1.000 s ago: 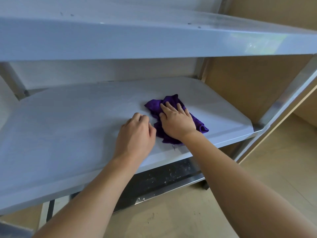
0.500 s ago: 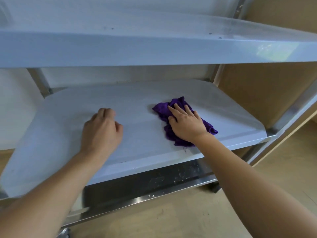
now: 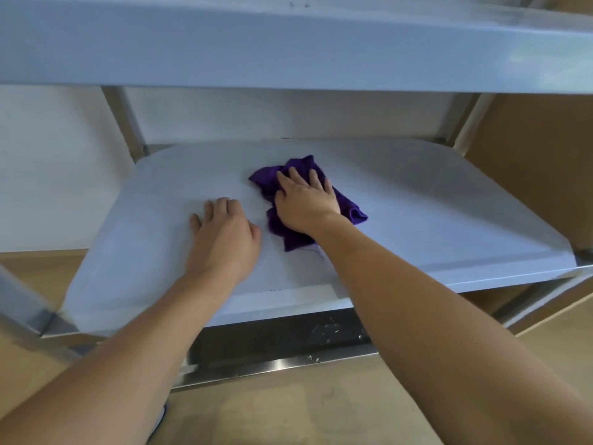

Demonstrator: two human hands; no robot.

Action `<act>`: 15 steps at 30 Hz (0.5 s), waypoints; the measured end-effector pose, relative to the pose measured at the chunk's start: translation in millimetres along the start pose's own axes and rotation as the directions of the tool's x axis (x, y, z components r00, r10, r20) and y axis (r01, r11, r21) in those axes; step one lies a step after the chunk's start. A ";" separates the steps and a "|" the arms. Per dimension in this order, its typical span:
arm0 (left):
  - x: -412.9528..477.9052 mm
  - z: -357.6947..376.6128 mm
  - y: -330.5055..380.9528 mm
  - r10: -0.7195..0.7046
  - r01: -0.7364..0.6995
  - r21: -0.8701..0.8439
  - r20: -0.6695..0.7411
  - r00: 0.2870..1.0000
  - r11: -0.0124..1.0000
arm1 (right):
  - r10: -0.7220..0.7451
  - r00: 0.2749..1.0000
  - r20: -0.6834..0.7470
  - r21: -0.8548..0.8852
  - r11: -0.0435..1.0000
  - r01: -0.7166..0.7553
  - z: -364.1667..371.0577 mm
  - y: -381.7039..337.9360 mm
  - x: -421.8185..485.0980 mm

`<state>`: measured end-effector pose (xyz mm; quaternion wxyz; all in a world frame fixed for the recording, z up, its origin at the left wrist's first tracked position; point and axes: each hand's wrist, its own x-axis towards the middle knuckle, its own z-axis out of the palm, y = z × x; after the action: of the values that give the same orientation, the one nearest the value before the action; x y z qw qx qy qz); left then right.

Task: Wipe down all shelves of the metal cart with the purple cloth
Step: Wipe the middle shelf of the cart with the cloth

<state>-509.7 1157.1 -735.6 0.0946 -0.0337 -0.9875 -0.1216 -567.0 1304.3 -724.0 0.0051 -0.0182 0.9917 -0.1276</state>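
Note:
A crumpled purple cloth [image 3: 349, 210] lies on the middle shelf [image 3: 449, 220] of the metal cart. My right hand [image 3: 305, 200] presses flat on the cloth with fingers spread, covering its centre. Just left of the cloth, my left hand [image 3: 224, 239] rests on the bare shelf with fingers curled under and nothing in it. The top shelf [image 3: 288, 46] overhangs across the upper part of the view. A lower shelf edge [image 3: 282, 364] shows dark and shiny below the middle shelf.
Upright cart posts stand at the back left [image 3: 125, 123], back right [image 3: 465, 120] and front left [image 3: 22, 313]. A white wall is behind the cart, a brown panel [image 3: 539, 162] to the right, and wooden floor [image 3: 288, 412] below.
My left hand slid left along the shelf and then came back next to the cloth. My right hand stayed pressed on the cloth, which shifted slightly toward the shelf's centre as the view moved.

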 end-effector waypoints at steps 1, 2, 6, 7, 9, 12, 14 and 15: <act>0.6 0.1 -1.9 0.006 -0.007 -0.013 -0.011 1.000 1.000 | -0.013 1.000 0.005 0.006 1.000 0.013 1.7 -3.4 3.2; 0.6 0.0 -3.6 0.012 -0.013 -0.022 -0.024 1.000 1.000 | -0.019 1.000 0.004 0.010 1.000 0.019 2.4 -1.3 5.5; -1.8 -1.5 -1.7 0.029 -0.032 -0.053 -0.057 0.998 0.998 | 0.012 0.998 -0.060 -0.005 1.000 -0.013 -7.9 36.1 11.9; -2.3 -2.2 -0.5 0.038 -0.042 -0.066 -0.055 0.998 0.997 | 0.038 0.997 -0.074 -0.015 0.999 -0.039 -12.6 49.4 12.4; -2.6 -2.9 0.9 0.074 -0.079 -0.089 -0.055 0.996 0.993 | 0.113 0.988 -0.103 -0.022 0.993 -0.116 -22.6 81.1 11.6; -3.7 -1.9 2.9 0.138 -0.146 -0.111 -0.074 0.988 0.983 | 0.244 0.962 -0.124 -0.017 0.969 -0.248 -35.8 130.5 10.6; -4.0 -0.1 4.5 0.165 -0.174 -0.121 -0.083 0.983 0.977 | 0.331 0.935 -0.128 0.004 0.943 -0.333 -38.8 145.2 16.5; -3.2 1.4 4.8 0.169 -0.178 -0.124 -0.083 0.982 0.976 | 0.379 0.917 -0.127 0.014 0.925 -0.380 -38.2 144.7 21.9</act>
<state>-506.4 1162.0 -736.4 0.1378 -0.1214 -0.9666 -0.1787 -594.4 1453.0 -723.8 -0.0335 0.1824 0.9754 -0.1196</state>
